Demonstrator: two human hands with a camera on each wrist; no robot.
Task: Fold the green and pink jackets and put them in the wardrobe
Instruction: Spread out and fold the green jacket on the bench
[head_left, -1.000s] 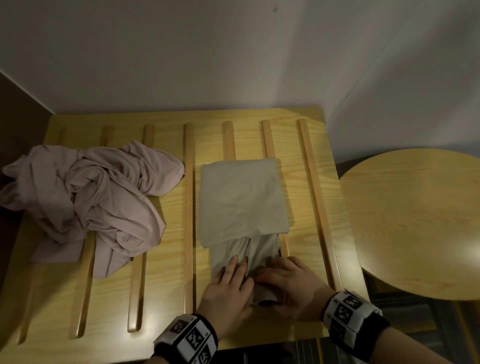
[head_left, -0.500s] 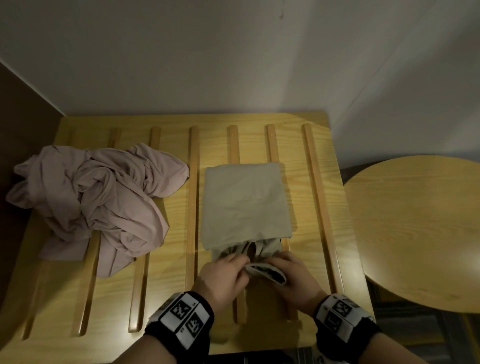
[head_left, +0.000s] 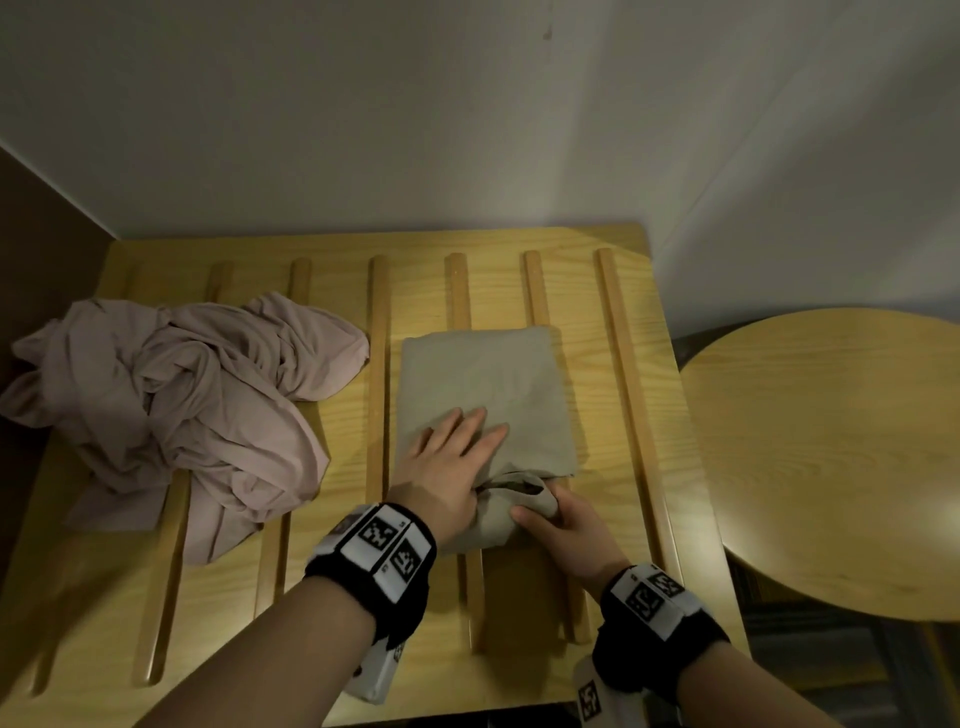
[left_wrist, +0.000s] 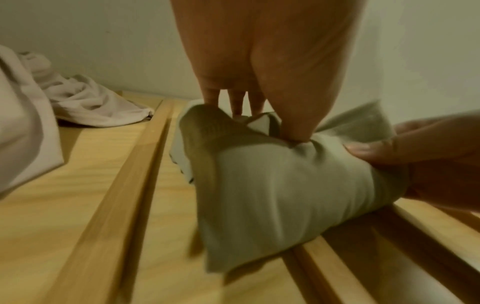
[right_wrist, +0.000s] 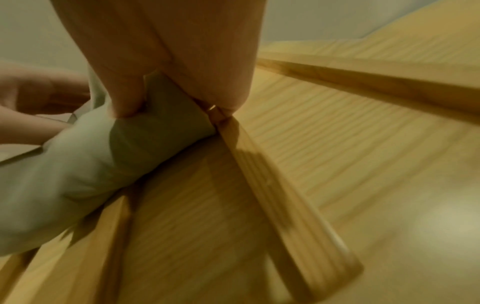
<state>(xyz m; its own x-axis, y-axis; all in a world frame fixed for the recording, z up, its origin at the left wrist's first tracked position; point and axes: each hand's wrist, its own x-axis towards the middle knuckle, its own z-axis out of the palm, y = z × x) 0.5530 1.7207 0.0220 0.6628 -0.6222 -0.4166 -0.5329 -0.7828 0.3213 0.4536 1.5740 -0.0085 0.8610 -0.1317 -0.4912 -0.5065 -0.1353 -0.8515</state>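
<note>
At frame centre, left hand (head_left: 447, 462) lies flat, fingers straight and spread, on the folded green jacket (head_left: 483, 384); right hand (head_left: 558, 519) pinches its rolled lower end; pink jacket (head_left: 171, 405) crumpled at left

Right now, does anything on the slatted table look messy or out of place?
Yes. The pink jacket lies crumpled and unfolded at the table's left, one edge hanging off. The green jacket is mostly a neat rectangle, but its near end is bunched where the right hand grips it.
</note>
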